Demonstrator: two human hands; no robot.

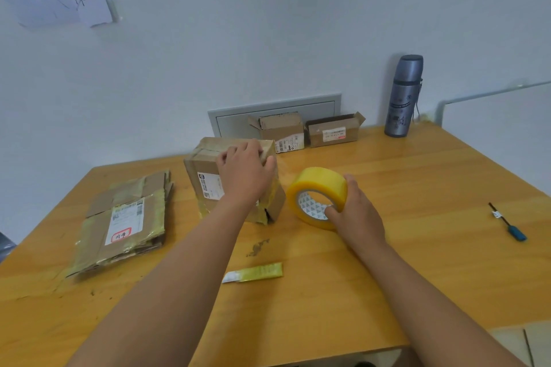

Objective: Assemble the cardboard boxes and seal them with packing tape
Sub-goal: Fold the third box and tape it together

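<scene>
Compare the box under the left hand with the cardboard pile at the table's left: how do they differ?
The box stands folded up into shape; the cardboard pile lies flattened. The left hand grips the box; nothing touches the pile. Only the pile's label bears a red stamp. Both are brown, labelled and carry old yellowish tape.

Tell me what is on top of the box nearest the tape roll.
The left hand lies on the box, fingers curled over its far top edge. Old tape shows on the top; the hand covers the rest.
</scene>
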